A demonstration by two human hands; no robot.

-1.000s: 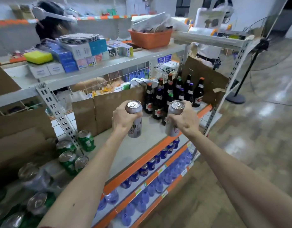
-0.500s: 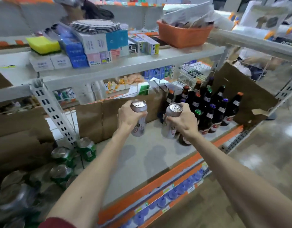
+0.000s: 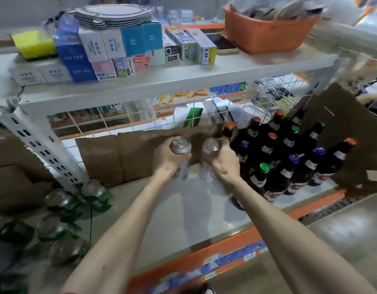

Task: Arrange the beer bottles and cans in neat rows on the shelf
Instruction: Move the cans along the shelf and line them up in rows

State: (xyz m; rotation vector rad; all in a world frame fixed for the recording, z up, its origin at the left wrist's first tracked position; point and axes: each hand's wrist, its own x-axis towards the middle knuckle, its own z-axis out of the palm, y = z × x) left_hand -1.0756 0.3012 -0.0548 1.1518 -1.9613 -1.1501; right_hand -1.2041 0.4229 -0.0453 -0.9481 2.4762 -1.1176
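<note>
My left hand [image 3: 169, 158] grips a tall silver beer can [image 3: 181, 150] upright near the back of the grey shelf [image 3: 183, 217]. Just to its right, my right hand [image 3: 222, 161] grips a second silver can [image 3: 209, 154], close beside the dark beer bottles [image 3: 289, 160] that stand in rows on the shelf's right part. Both cans are near the brown cardboard [image 3: 128, 153] at the back; whether their bases touch the shelf I cannot tell. Several green cans [image 3: 94, 194] lie or stand on the shelf's left end.
An upper shelf [image 3: 172, 79] overhead carries small boxes [image 3: 111, 49], stacked plates [image 3: 113, 14] and an orange basket [image 3: 266, 32]. A white slotted upright [image 3: 39, 145] stands at the left. An orange strip [image 3: 204, 257] edges the shelf front, with floor [image 3: 342, 236] to the right.
Both hands have carried their cans forward, deeper into the shelf toward the cardboard and next to the bottles. My head has come closer.
</note>
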